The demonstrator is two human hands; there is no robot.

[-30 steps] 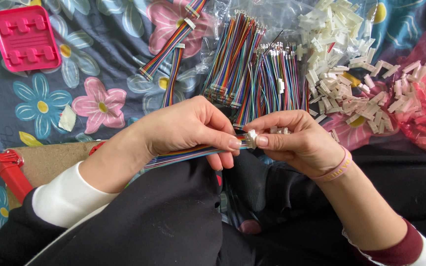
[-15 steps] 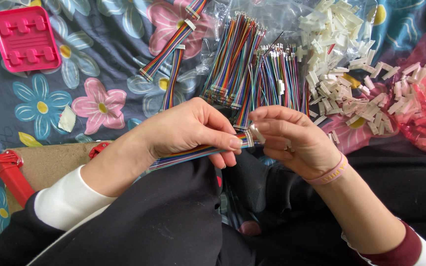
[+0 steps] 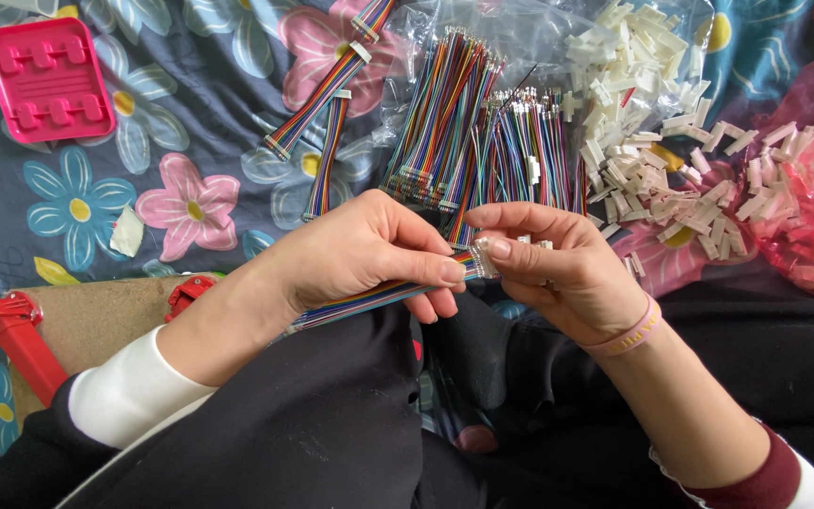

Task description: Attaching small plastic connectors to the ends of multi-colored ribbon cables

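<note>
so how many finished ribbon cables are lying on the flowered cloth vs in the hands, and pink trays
ribbon cables on the cloth: 2
ribbon cable held by both hands: 1
pink tray: 1
total: 4

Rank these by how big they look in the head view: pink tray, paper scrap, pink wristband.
1. Pink tray, clearly largest.
2. Pink wristband and paper scrap look about alike; the wristband is nearer the camera, so I won't rank them.

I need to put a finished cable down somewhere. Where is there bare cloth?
Bare flowered cloth lies between the pink tray and the two loose ribbon cables. It is crowded right of those: wire bundles, then white connectors. Both the left hand and the right hand hold a ribbon cable.
</note>
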